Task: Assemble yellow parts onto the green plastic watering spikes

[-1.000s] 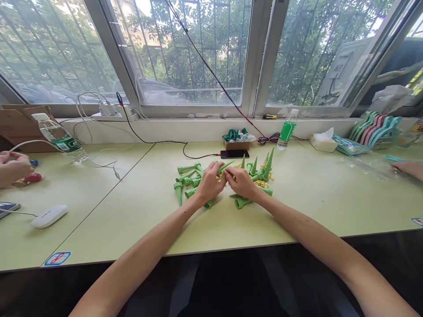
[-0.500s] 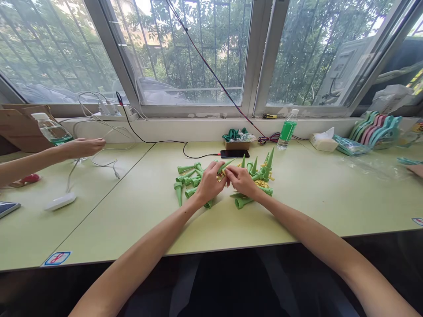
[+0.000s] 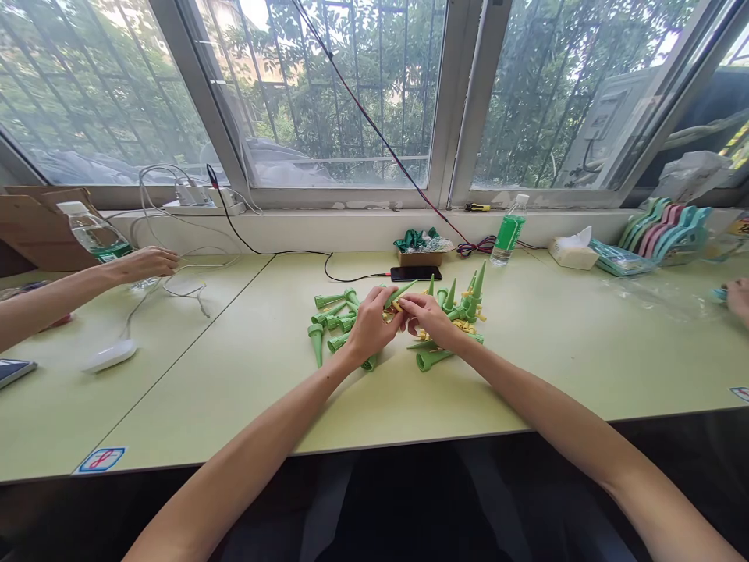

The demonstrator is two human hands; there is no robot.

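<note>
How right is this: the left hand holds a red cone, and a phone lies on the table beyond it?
One slip: the head view shows the left hand holding a green cone, not red. A phone does lie on the table beyond the hand.

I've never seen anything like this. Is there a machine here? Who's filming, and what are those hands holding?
No machine is handling anything: these are a person's bare hands, seen by a camera worn on that person's head, looking forward and down. The left hand holds a green cone; the right hand pinches a small yellow piece beside it. More green cones lie on the pale table around the hands, with some upright on the right. Behind them are a phone and a small box. The arm at the far left belongs to someone else.
</note>
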